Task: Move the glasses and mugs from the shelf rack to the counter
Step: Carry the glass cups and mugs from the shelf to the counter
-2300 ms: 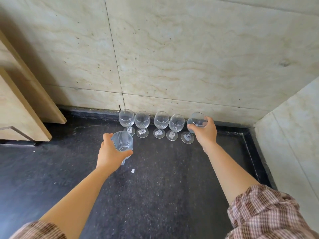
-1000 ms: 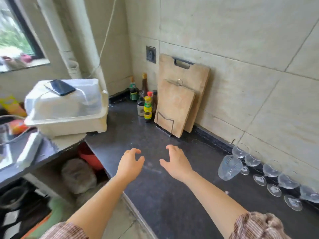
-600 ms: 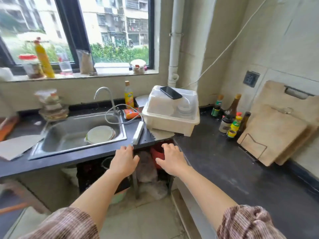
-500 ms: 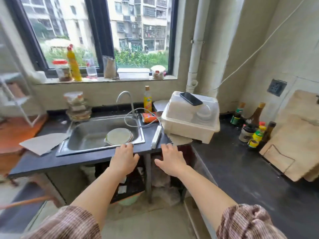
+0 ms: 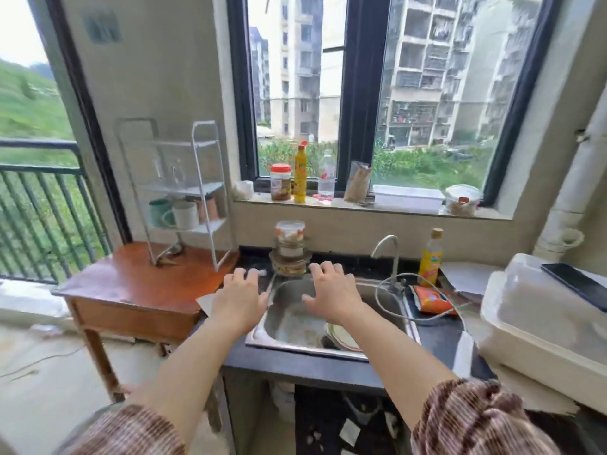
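A white wire shelf rack stands on a small wooden table at the left. Its lower shelf holds a white mug, a teal mug and brownish cups. Faint clear glasses stand on the shelf above. My left hand and my right hand are both held out in front of me over the sink area, fingers spread, holding nothing. The rack is further away, up and to the left of my left hand.
A steel sink with a plate lies under my hands, a tap behind it. Stacked jars stand at the sink's back edge. A white lidded dish box with a phone sits right. Bottles line the window sill.
Both glasses were set down on the counter by the wall. Since then my view has swung left past the cutting boards to the sink and rack, with both hands held out holding nothing.
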`<state>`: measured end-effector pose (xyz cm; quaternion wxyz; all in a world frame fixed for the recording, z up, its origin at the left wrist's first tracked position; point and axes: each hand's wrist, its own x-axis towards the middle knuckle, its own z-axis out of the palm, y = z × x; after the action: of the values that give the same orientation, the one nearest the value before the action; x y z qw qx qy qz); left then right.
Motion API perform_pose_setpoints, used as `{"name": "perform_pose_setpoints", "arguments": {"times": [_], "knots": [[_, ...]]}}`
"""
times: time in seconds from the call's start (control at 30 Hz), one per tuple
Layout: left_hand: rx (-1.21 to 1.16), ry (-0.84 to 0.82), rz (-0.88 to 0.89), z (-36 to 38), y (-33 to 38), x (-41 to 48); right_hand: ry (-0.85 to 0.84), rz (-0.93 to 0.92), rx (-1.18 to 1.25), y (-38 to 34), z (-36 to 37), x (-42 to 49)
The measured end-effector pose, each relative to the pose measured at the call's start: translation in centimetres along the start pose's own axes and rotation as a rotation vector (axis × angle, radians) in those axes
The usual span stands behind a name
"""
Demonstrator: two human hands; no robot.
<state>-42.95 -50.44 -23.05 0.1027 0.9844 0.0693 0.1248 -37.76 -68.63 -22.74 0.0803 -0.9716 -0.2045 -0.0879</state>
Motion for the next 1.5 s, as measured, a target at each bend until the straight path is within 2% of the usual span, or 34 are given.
{"name": "perform_pose_setpoints", "arguments": {"times": [0.17,0.53,0.77,0.9,1.07,1.2,1.33,1.4,1.5], "knots": [[0.027,0.043,-0.084,-2.6,-6.4,8.9,0.011,-0.092,0.017,-5.0,0.7,11.3],[-0.086,0.194,-0.251,-8.3,-20.3,25.3,0.077,-0.229,0.039,-15.8,-0.4,32.2],[-0.085,0.194,-0.22,-7.7,-30.0,35.0,0.15,-0.26,0.105,-23.8,3.2,42.6],[-0.136,0.153,-0.206,-7.1,-36.1,40.6,0.109,-0.259,0.103,-28.5,5.9,48.3],[-0.323,0.14,-0.222,-6.9,-42.0,47.0,0.044,-0.172,0.146,-32.7,8.0,54.8],[-0.494,0.163,-0.23,-6.1,-44.3,50.8,0.012,-0.059,0.277,-34.8,9.6,58.4],[-0.671,0.202,-0.222,-5.7,-45.1,54.4,-0.007,0.091,0.515,-36.1,10.4,61.1],[-0.834,0.182,-0.241,-5.8,-44.9,55.3,-0.003,0.201,0.711,-36.6,10.4,62.3],[-1.097,0.106,-0.304,-5.9,-44.7,56.2,-0.003,0.359,1.132,-37.3,9.5,63.2]]}}
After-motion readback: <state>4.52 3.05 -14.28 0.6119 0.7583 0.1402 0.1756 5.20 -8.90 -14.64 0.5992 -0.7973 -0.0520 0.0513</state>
